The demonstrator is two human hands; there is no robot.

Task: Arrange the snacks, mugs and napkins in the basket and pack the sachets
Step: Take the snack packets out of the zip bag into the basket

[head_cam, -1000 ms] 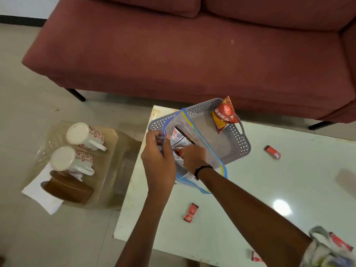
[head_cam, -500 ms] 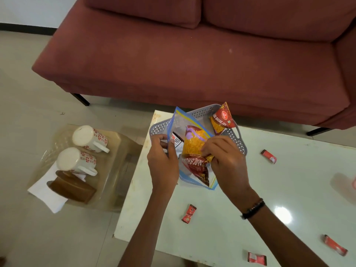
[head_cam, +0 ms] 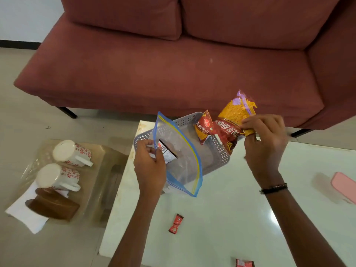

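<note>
white table [head_cam: 240, 218] with basket [head_cam: 221, 151], sachets [head_cam: 175, 226]

One view only, head-worn, wide-angle; no second view to share ground with. Looks forward and steeply down from above the near edge of the white tabletop [head_cam: 221, 218]. Both forearms enter from the bottom edge, 6 o'clock, so the camera sits close over the work. Left hand [head_cam: 149, 168] lands near frame centre; right hand [head_cam: 264, 145] at about 2 o'clock from it. Grey basket [head_cam: 217, 151] lies just above centre, near enough to read its perforated wall. Red sofa [head_cam: 173, 70] fills the top half, 12 o'clock, facing the camera. Floor and a clear stool carrying mugs [head_cam: 71, 153] show at 9 o'clock. Straight edges bow toward the frame borders.
</note>
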